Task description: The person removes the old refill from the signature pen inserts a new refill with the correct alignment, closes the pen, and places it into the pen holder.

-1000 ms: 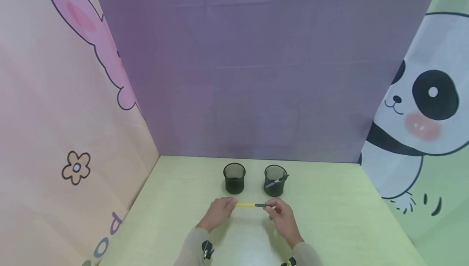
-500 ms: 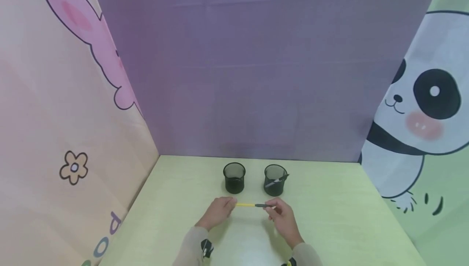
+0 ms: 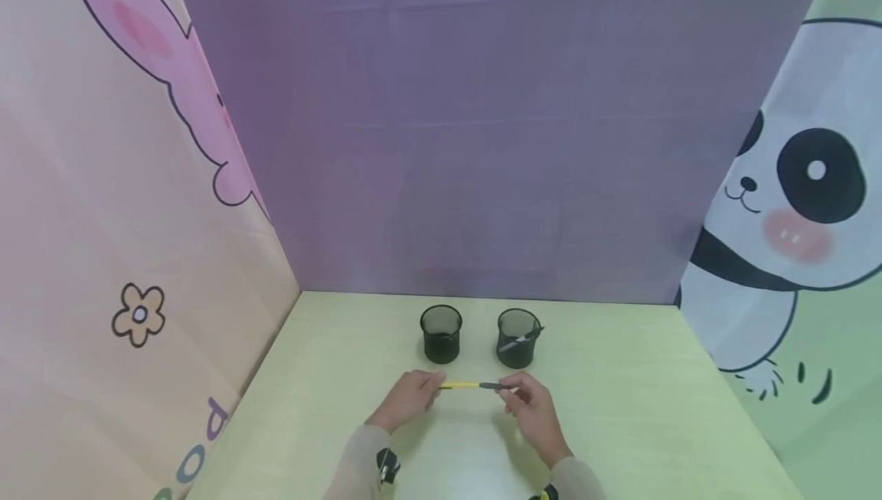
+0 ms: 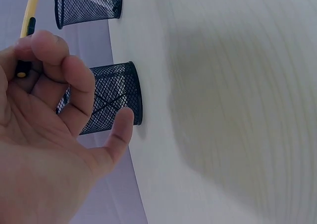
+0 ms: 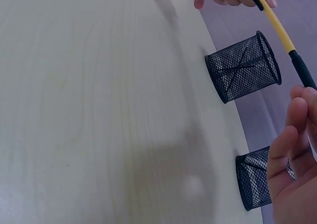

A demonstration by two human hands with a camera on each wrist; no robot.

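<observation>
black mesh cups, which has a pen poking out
The right black mesh cup: a grey-black pen pokes past its rim; the left black mesh cup shows none.

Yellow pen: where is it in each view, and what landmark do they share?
Head: the yellow pen lies level, low and near the centre, between the left hand and the right hand.
Left wrist: the yellow pen is at top left, running out of the top edge.
Right wrist: the yellow pen is at upper right, slanting down to the right.
Shared landmark: the two dark mesh cups.
</observation>
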